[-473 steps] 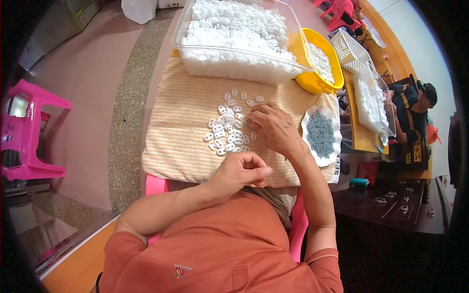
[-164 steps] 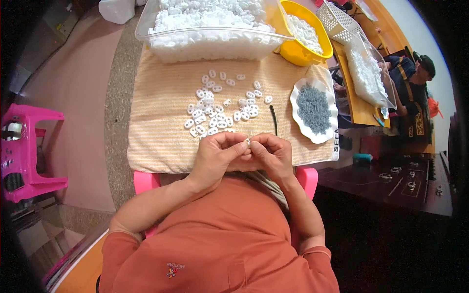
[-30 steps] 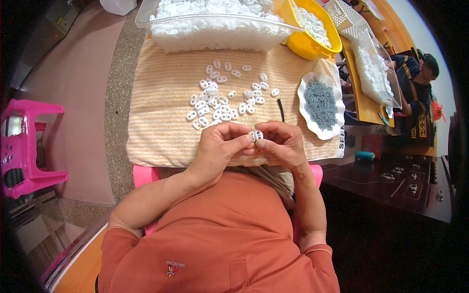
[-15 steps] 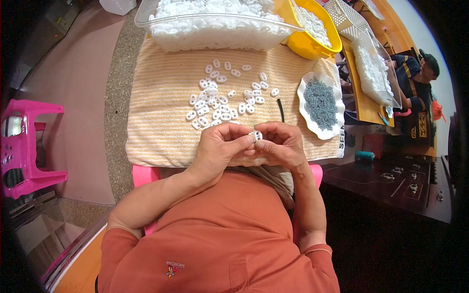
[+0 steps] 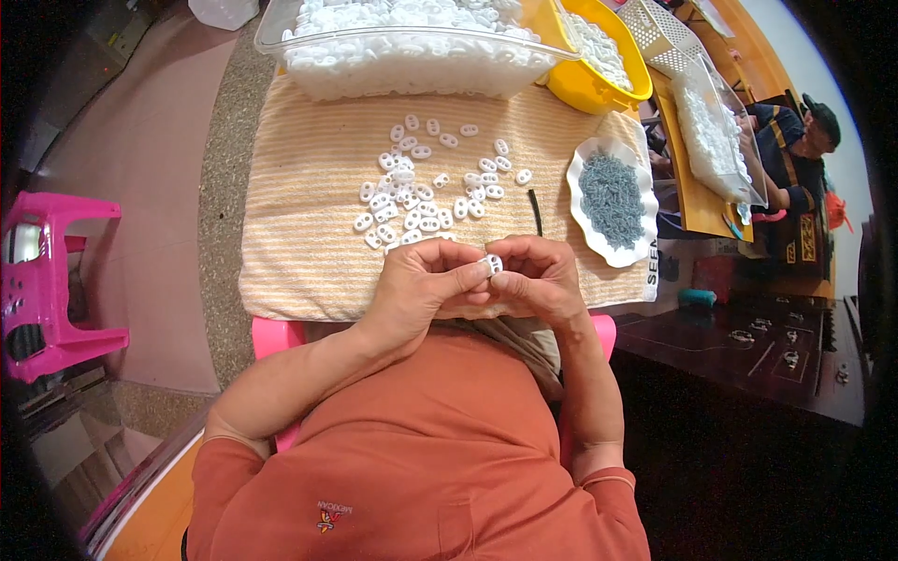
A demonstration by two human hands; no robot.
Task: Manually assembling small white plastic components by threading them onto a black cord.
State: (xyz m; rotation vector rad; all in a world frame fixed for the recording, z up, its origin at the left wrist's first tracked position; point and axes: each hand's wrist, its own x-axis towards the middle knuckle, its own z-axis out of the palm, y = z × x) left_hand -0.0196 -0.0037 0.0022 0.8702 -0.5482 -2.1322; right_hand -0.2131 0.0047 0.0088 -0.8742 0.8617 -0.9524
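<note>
Near the front edge of the towel, my left hand (image 5: 428,278) and my right hand (image 5: 535,277) meet. Both pinch one small white two-hole cord lock (image 5: 495,266) between thumbs and fingertips, its two holes facing up. Fingers cover part of it, and whether anything else is in them cannot be seen. Just beyond my hands, many more white cord locks (image 5: 409,194) lie loose, some heaped and some apart. A thin black stick (image 5: 535,212) lies to the right of them. Further right, a white scalloped dish (image 5: 634,255) holds a heap of tiny grey spring-like pieces (image 5: 612,198).
A striped towel (image 5: 309,206) covers the table. At its far side stand a clear bin (image 5: 412,79) and a yellow basin (image 5: 599,91), both filled with white pieces. Another person (image 5: 795,140) sits at right beside a second clear bin (image 5: 718,154). A pink stool (image 5: 70,280) is at left.
Almost nothing differs. Both hands keep their pinch on the cord lock, which has tilted slightly; the whole view has shifted a little.
</note>
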